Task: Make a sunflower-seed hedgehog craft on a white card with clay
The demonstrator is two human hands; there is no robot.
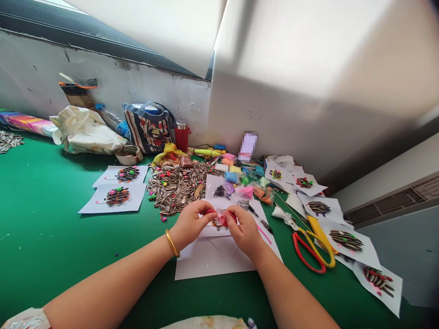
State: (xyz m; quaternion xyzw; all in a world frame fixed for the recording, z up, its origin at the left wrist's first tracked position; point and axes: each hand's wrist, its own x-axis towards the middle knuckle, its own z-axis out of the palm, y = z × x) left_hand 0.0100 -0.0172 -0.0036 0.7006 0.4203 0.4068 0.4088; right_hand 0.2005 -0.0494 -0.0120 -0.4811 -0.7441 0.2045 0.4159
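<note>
My left hand (190, 224) and my right hand (244, 230) meet over a white sheet of paper (212, 256) on the green table (51, 237). Both pinch a small clear plastic packet with red clay (221, 217) inside, fingers closed on its two ends. A gold bangle sits on my left wrist. Just beyond the hands lie more small packets of coloured clay (245, 190) and a big heap of striped sunflower seeds (176, 185).
Red and yellow scissors (313, 246) lie right of my hands. Paper sheets with seed pictures (118, 195) lie left, and several more (346, 240) run along the right edge. Bags (149, 125), a red flask (181, 136) and a cloth bundle stand against the wall.
</note>
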